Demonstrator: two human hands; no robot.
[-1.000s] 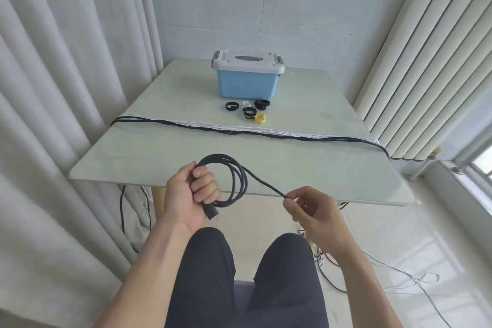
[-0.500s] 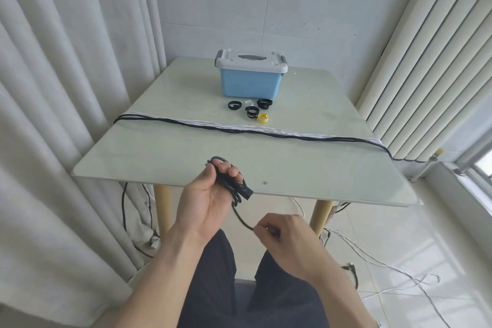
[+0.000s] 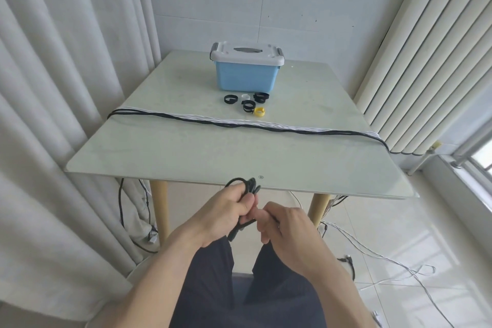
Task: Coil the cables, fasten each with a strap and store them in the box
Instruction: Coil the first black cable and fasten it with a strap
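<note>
no legible text, table mark unreadable

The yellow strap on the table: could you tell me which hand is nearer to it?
Left, narrowly. The left hand grips the black cable coil at the table's near edge, below the yellow strap. The right hand sits lower, further from it.

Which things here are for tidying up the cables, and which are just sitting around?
For the job:
- black cable coil, gripped by the left hand, right hand pinching its end
- cables across the table
- straps
- blue box, lid on

Just around:
- table
- curtains
- floor wires
</note>
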